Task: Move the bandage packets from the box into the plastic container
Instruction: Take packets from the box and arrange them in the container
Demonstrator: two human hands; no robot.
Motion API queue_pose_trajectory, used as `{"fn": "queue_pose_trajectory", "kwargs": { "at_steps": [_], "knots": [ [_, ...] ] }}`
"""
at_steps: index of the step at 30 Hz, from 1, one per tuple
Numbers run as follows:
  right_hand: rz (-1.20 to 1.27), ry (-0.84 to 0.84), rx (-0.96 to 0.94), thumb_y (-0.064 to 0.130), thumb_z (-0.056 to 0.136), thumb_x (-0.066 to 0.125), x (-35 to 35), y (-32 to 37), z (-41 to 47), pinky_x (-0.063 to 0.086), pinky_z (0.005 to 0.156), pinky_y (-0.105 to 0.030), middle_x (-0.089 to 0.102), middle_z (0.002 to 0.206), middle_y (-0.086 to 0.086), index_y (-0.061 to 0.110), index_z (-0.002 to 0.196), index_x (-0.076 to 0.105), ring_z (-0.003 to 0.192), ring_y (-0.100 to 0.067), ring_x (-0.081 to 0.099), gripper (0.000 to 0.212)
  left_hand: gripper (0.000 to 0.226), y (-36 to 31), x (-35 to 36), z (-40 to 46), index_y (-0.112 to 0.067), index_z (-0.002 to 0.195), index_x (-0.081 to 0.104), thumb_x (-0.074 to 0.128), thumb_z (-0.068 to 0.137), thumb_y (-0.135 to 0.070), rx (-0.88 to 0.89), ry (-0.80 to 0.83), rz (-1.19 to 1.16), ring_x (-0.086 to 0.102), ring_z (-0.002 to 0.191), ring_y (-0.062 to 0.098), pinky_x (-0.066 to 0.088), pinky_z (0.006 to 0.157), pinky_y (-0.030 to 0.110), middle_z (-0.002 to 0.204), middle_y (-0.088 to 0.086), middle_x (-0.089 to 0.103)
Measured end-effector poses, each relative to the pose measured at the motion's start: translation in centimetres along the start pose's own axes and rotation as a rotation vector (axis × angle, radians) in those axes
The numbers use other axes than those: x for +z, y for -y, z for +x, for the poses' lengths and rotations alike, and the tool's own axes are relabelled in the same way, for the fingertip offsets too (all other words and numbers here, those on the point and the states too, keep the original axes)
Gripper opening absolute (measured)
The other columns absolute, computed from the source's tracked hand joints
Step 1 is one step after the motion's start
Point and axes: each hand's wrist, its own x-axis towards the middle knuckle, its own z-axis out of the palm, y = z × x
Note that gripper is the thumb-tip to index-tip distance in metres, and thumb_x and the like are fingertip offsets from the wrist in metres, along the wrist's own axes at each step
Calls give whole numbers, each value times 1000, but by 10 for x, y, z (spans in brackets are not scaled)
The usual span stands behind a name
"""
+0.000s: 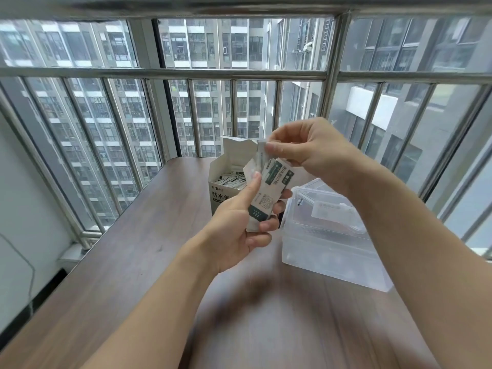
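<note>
Both forearms reach in from the near edge over the wooden worktop (138, 235), meeting above its middle.

Left hand (234, 233): fingers curled round the lower end of a stack of bandage packets (269, 193), thumb laid up along the stack's left face. Stack held off the worktop, long axis running up and slightly right, printed faces toward the camera.

Right hand (308, 147): comes in from the right above the stack, thumb and forefinger pinching the top edge of one packet (261, 153) that stands proud of the rest. Looks like it is being peeled off or squared up; cannot tell which.

Plastic container (332, 235): clear, on the worktop just right of the left hand and below the right forearm. Its lid seems to be tipped up at the back, though the clear plastic makes this hard to read. Whether any packets are already inside, cannot tell.

Box (221, 193): cardboard, flap up, standing behind the hands, more packets lying loose inside it.

Key relation: the container lies down and to the right of the held stack, near the right hand; the box is behind. Judgement: the next move is a short carry rightward and down, and the stack's long axis would need tipping toward flat to lie inside.

Beyond: window bars (186, 75), tower blocks outside.
</note>
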Motion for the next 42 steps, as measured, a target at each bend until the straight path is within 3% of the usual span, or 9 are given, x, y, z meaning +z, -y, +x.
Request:
{"fn": "queue_pose_trajectory", "kwargs": {
  "at_steps": [6, 10, 13, 17, 24, 28, 31, 37, 42],
  "knots": [
    [168, -336, -236, 11, 92, 70, -15, 9, -2, 52, 54, -23, 70, 73, -1, 9, 85, 67, 59, -10, 61, 8, 53, -2, 3, -2, -4, 111, 63, 42, 101, -51, -1, -59, -67, 36, 52, 9, 26, 34, 15, 74, 3, 53],
    [24, -301, -441, 4, 91, 72, -15, 23, -8, 61, 59, -28, 72, 80, -9, 6, 87, 67, 65, -16, 73, 6, 49, -7, 3, -3, -9, 117, 60, 33, 105, -48, 10, -53, -293, 45, 56, 10, 36, 37, 17, 76, 2, 53],
    [-334, -95, -536, 6, 88, 76, -4, 33, -15, 62, 61, -26, 73, 78, 0, 2, 88, 72, 66, -11, 74, 5, 49, -13, 1, -5, -10, 120, 58, 30, 106, -48, 38, -34, -439, 50, 66, 13, 48, 47, 21, 81, 2, 52],
    [-622, 265, -452, 12, 84, 81, 17, 35, -24, 60, 68, -27, 73, 76, 9, 14, 82, 77, 72, -4, 70, 4, 56, -17, 5, -8, -10, 111, 67, 29, 106, -51, 86, -34, -444, 61, 73, 14, 54, 53, 25, 89, 4, 68],
    [-726, 418, -247, 29, 70, 91, 25, 22, -20, 56, 69, -38, 70, 78, 3, 29, 78, 79, 70, -11, 64, 15, 44, -10, 8, -7, -11, 109, 69, 39, 105, -43, 122, -122, -208, 72, 75, 14, 60, 59, 29, 87, 3, 75],
    [-672, 258, -211, 41, 59, 95, 12, 23, -19, 48, 87, -17, 61, 116, 16, 35, 118, 65, 100, 2, 56, 67, 22, -7, 12, -7, -12, 97, 63, 52, 103, -31, 132, -206, -25, 64, 58, 12, 49, 41, 24, 74, 3, 67],
    [-653, 241, -188, 42, 60, 94, 12, 21, -18, 37, 109, -20, 40, 145, 19, 38, 151, 34, 127, 4, 41, 109, 14, -4, 12, -8, -14, 97, 57, 58, 100, -28, 115, -170, 87, 62, 57, 12, 43, 35, 23, 66, 2, 63],
    [-646, 351, -102, 39, 65, 93, 6, 26, -20, 53, 100, -35, 58, 130, 23, 37, 137, 58, 119, 1, 55, 80, 3, -3, 10, -7, -13, 92, 64, 63, 93, -10, 151, -141, 127, 59, 57, 11, 44, 38, 22, 65, 3, 60],
    [-669, 340, -157, 43, 71, 88, 13, 24, -20, 51, 101, -30, 55, 138, 20, 37, 145, 50, 123, -3, 53, 83, 5, -3, 10, -6, -12, 93, 66, 67, 88, -15, 160, -160, 135, 58, 56, 12, 45, 40, 22, 65, 4, 59]
  ]
}}
